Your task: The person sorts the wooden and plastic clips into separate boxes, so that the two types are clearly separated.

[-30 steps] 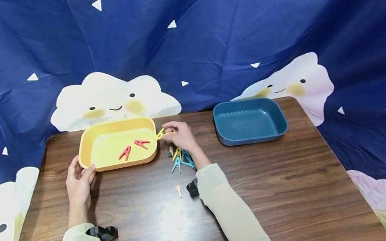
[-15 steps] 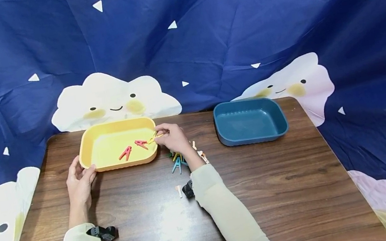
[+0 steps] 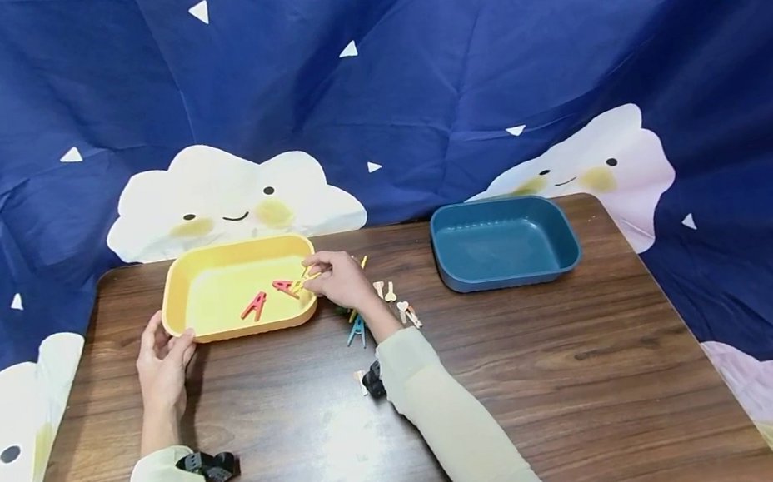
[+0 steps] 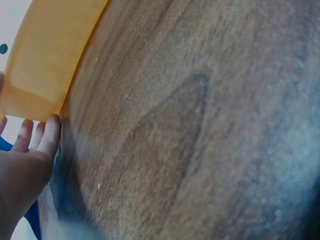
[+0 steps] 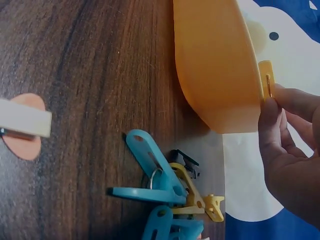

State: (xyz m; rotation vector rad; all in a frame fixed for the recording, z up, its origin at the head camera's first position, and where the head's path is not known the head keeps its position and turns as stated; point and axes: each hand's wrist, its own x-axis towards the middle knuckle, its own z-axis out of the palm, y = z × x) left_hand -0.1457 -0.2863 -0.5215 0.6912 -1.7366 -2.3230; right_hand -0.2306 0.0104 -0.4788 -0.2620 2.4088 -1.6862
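My left hand (image 3: 160, 374) rests against the front-left corner of the yellow bin (image 3: 237, 330); in the left wrist view its fingers lie fairly straight along the bin's end wall. Over the bin's right rim, my right hand (image 3: 342, 282) pinches a yellow clothespin (image 5: 267, 75) between thumb and fingers. Inside the bin lie two red clothespins, one red clothespin (image 3: 254, 306) near the middle and the other red clothespin (image 3: 282, 287) close to the yellow one. Blue clothespins (image 5: 157, 172) and another yellow clothespin (image 5: 187, 182) are heaped beside the bin, partly hidden under my right wrist in the head view.
A dark blue bin (image 3: 512, 282) stands at the back right of the wooden table (image 3: 568, 381). Several small pale wooden clips (image 3: 403, 311) lie right of my right wrist, and another small clip (image 5: 25, 125) lies nearer the front. A blue cloud-patterned cloth (image 3: 407, 86) hangs behind.
My right hand has moved left with the yellow clothespin, from outside the yellow bin to over its right rim. More small wooden clips show behind the wrist. The left hand stays put.
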